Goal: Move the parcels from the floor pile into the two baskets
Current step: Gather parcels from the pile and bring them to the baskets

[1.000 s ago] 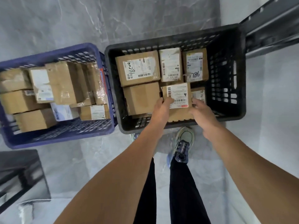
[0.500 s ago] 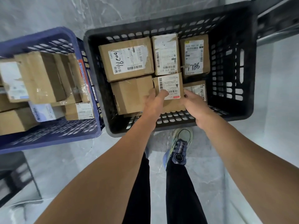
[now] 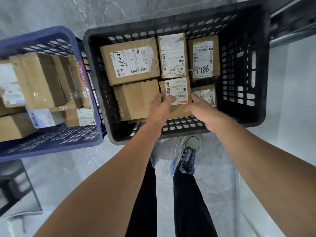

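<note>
A black basket [image 3: 256,69] stands ahead of me on the floor with several cardboard parcels inside. Both my hands hold a small labelled parcel [image 3: 177,89] in its near middle. My left hand [image 3: 159,108] grips the parcel's left side, thumb across the label. My right hand [image 3: 199,108] grips its right side. The parcel sits between a plain brown box [image 3: 136,100] and a lower labelled box [image 3: 206,94]. To the left stands a blue basket [image 3: 51,36], also with several parcels.
My legs in black trousers and a green shoe [image 3: 188,151] stand just before the black basket. A metal rail [image 3: 294,19] runs at the upper right. A dark frame [image 3: 13,185] lies at the lower left on the grey marble floor.
The view shifted between frames; my hands have stayed on the small parcel, which sits lower among the boxes in the black basket.
</note>
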Action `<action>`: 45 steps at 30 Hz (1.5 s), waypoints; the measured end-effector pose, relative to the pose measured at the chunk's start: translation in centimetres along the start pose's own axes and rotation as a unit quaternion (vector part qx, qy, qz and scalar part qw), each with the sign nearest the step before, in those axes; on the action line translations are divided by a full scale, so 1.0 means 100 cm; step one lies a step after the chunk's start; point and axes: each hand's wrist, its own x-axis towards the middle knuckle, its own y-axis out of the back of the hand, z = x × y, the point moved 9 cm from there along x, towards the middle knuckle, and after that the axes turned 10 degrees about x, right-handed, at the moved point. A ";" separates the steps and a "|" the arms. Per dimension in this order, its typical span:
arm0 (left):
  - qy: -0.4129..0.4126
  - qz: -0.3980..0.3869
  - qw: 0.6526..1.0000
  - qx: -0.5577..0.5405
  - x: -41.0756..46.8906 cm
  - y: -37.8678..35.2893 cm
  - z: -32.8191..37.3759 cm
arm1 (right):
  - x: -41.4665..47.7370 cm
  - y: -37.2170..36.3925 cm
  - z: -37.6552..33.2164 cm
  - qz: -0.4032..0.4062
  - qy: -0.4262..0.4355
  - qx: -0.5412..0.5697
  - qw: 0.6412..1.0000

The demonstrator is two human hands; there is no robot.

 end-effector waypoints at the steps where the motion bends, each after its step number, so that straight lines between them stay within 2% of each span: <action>1: -0.001 0.004 1.000 -0.003 0.001 0.000 -0.001 | -0.001 0.000 -0.003 0.001 0.007 0.000 1.000; 6: -0.007 0.019 1.000 -0.010 0.002 0.001 -0.002 | -0.001 0.004 -0.011 0.022 0.037 0.035 0.998; 11: -0.019 0.017 0.999 -0.027 -0.035 0.014 0.019 | -0.033 0.016 -0.030 0.055 0.066 0.086 0.993; 17: -0.035 0.001 0.999 -0.012 -0.119 0.036 0.063 | -0.129 0.033 -0.076 0.080 0.145 0.170 0.971; 24: -0.133 -0.020 0.991 -0.018 -0.263 0.061 0.142 | -0.276 0.041 -0.146 0.067 0.208 0.195 0.956; 29: -0.205 -0.033 0.978 -0.013 -0.356 0.075 0.191 | -0.377 0.060 -0.178 0.095 0.277 0.248 0.923; 35: -0.268 -0.069 0.961 0.025 -0.459 0.089 0.222 | -0.491 0.060 -0.173 0.161 0.314 0.315 0.881; 39: -0.313 -0.133 0.937 0.082 -0.523 0.084 0.227 | -0.564 0.041 -0.157 0.202 0.330 0.358 0.849; 45: -0.378 -0.222 0.878 0.190 -0.620 0.066 0.222 | -0.667 0.014 -0.103 0.301 0.351 0.411 0.786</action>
